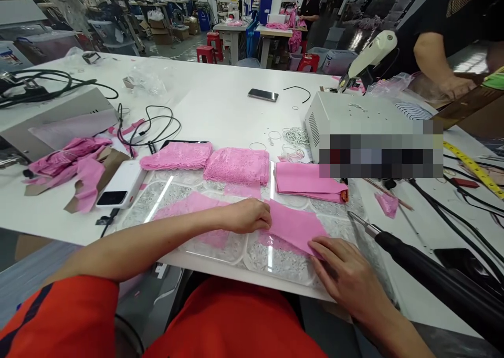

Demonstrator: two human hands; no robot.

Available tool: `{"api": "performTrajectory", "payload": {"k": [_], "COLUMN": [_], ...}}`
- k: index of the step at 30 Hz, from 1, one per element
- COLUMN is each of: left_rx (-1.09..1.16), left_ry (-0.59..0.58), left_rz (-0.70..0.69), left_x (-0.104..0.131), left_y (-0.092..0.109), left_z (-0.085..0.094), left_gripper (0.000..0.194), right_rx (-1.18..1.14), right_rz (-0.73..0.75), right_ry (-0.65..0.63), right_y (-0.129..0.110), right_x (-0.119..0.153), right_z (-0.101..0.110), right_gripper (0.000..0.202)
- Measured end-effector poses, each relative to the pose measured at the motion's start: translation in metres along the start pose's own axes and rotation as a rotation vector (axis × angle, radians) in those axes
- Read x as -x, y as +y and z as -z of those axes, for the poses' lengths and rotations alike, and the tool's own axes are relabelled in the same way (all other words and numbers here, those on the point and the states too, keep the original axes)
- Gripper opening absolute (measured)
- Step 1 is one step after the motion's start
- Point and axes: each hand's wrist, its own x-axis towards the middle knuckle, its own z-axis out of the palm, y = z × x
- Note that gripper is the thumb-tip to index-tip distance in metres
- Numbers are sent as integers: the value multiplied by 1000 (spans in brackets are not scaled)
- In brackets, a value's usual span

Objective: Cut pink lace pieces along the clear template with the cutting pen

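A smooth pink fabric piece lies over the clear template near the table's front edge. My left hand pinches its upper left corner with the fingers closed. At its lower right edge, my right hand holds the fabric between thumb and fingers. Under and left of it, thin pink lace is spread on the clear template. Behind are two lace stacks, one at left and one in the middle. To their right sits a folded stack of smooth pink fabric.
A black-handled tool with a metal tip points in from the right. A grey box machine stands behind it. Left are a white device, fabric scraps and cables. A phone lies farther back. A person's hand is at upper right.
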Motion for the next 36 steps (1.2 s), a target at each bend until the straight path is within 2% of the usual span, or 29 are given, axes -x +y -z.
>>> {"api": "performTrajectory", "payload": {"k": [7,13,15,18,22,27,32,34,36], "left_rx": [32,50,48,45,56,144,345,468,613], "left_ry": [11,18,25,48,96,115,146,173,215], "left_rz": [17,46,56,67,81,99,153,193,241], "left_x": [0,2,1,2,5,10,13,16,24], "left_y": [-4,-1,0,3,6,5,0,-4,-9], "left_z": [-1,2,3,5,7,1,-7,-8,-7], "left_gripper": [20,18,17,15,16,16,12,11,18], "right_rx": [24,19,28,76,112,101,49,-10,-82], "right_rz": [35,12,5,-19,-69,-172,-217,-157,-57], "right_ry": [-28,47,62,46,22,79,149,133,100], "right_y": [2,-12,-20,-23,-6,22,17,4,-14], "right_x": [0,-17,-27,-34,-26,-24,-67,-93,-118], "right_z": [5,7,2,-8,-12,-3,-1,-4,-9], "right_gripper": [24,34,32,19,19,21,24,26,28]}}
